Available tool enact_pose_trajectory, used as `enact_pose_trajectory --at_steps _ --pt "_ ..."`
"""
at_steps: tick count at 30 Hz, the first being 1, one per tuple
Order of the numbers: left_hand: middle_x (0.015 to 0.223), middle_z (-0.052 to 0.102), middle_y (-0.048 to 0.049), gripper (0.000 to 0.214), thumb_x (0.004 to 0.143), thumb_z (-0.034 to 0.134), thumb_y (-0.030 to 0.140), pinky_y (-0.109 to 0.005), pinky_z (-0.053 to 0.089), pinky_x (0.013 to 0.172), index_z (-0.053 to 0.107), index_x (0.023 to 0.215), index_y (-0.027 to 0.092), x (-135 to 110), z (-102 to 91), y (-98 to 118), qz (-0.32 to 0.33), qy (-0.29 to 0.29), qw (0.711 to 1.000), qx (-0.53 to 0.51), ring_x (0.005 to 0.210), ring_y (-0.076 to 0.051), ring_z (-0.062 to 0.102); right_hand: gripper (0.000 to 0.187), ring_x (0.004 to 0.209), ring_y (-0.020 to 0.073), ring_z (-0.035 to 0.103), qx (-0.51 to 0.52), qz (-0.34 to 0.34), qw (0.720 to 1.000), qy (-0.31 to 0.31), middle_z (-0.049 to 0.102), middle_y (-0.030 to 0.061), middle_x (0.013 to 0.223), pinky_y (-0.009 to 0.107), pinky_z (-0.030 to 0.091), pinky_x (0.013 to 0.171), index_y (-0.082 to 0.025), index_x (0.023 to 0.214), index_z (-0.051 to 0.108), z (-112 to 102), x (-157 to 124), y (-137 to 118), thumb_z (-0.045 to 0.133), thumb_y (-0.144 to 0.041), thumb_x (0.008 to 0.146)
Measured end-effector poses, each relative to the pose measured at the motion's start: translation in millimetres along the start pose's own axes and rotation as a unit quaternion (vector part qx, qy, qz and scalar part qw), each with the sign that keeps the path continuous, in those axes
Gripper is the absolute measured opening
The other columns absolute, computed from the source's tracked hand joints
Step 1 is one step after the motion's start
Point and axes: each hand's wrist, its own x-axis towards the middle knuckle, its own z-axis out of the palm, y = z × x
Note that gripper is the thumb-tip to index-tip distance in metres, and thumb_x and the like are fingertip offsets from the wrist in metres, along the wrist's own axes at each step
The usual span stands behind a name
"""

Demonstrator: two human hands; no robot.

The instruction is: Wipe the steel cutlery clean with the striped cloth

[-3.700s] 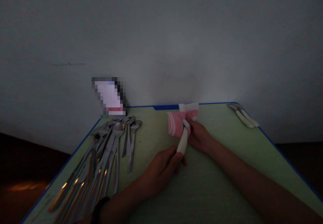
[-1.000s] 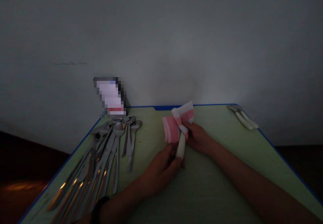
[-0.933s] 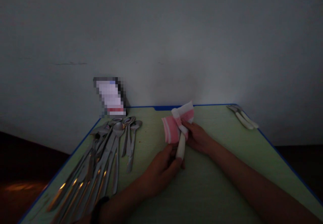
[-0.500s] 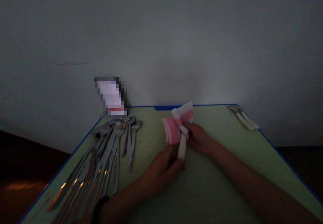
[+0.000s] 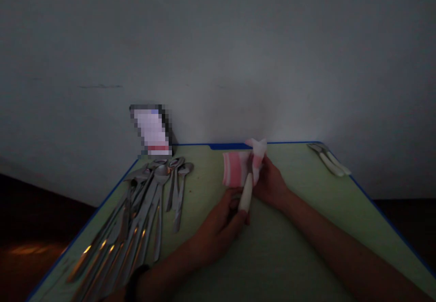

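Short of the blue far rim (image 5: 225, 146), the left hand (image 5: 218, 225) encloses a pale handle (image 5: 248, 190); the right hand (image 5: 273, 185) grips striped cloth (image 5: 235, 169); a strip of surface (image 5: 200, 193) separates both from the cutlery (image 5: 161, 173).

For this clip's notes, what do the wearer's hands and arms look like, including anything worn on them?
The left hand and the right hand are both ungloved. A dark, narrow, rounded band circles the left forearm; its material is too dim to tell. The right forearm shows no band, and neither arm shows a sleeve.
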Motion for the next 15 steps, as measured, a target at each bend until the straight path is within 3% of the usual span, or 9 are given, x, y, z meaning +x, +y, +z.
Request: enact_pose_trajectory --at_steps 3,7,15 --pt "0.083 0.05 0.0007 0.041 0.093 0.036 0.028 -0.02 0.038 0.052 0.017 0.129 0.025 0.5 1.2 -4.1 0.013 0.01 1.0 -0.022 0.056 -0.008 0.044 0.015 0.082 0.0205 0.057 -0.02 -0.035 0.999 -0.014 0.063 -0.0001 0.073 0.033 0.045 0.075 -0.026 0.076 0.06 1.1 0.4 -1.7 0.056 -0.039 0.071" --pt "0.087 0.049 0.0007 0.046 0.094 0.034 0.028 -0.019 0.037 0.05 0.011 0.133 0.031 1.0 2.4 -4.5 0.029 0.026 0.999 -0.023 0.053 -0.006 0.043 0.022 0.083 0.0206 0.056 -0.025 -0.048 0.998 -0.042 0.064 0.0 0.078 0.034 0.044 0.077 -0.026 0.078 0.062 2.7 -0.6 -1.6 0.051 -0.045 0.074" --pt "0.08 0.049 0.002 0.031 0.093 0.035 0.029 -0.021 0.039 0.054 0.034 0.124 0.024 0.3 1.0 -1.8 0.002 0.016 0.999 0.03 0.057 -0.008 0.044 0.038 0.089 0.021 0.058 0.004 -0.011 0.997 -0.073 0.066 0.0043 0.092 0.034 0.043 0.084 -0.02 0.094 0.063 0.4 -1.0 -0.9 0.045 -0.05 0.079"
